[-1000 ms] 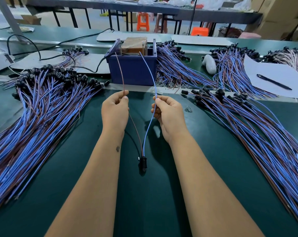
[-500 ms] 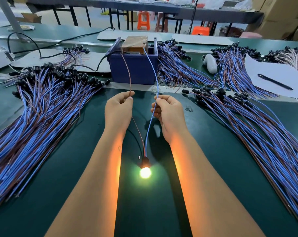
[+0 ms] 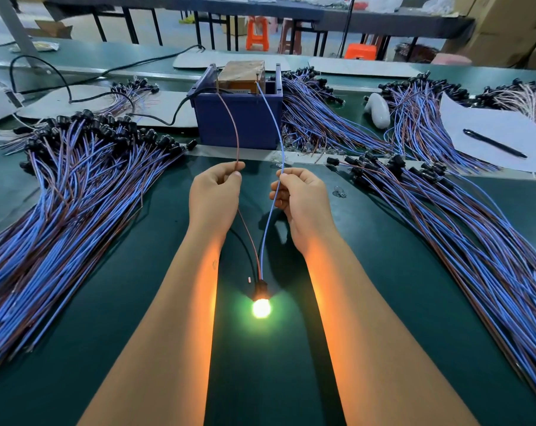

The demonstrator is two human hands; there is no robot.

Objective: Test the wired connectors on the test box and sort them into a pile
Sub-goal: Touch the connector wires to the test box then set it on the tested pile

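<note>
A blue test box [image 3: 239, 121] stands at the far middle of the green table, with a brown block on top. My left hand [image 3: 214, 198] pinches a brown wire [image 3: 234, 130] and my right hand [image 3: 303, 201] pinches a blue wire [image 3: 276, 124]. Both wire ends reach up to the box top. The two wires run back between my forearms to a black connector [image 3: 259, 287], whose bulb [image 3: 261, 308] glows bright. A big pile of blue and brown wired connectors [image 3: 61, 204] lies on the left, another pile [image 3: 463, 235] on the right.
More wire bundles [image 3: 319, 118] lie behind the box and at the back right. A white sheet with a black pen [image 3: 494, 143] sits at the right. A black cable [image 3: 76, 96] runs from the box across the left. A white object [image 3: 377, 110] lies near the sheet.
One second ago the bulb was dark; it lit once the wire ends reached the box top and stays lit. My hands have barely moved.
</note>
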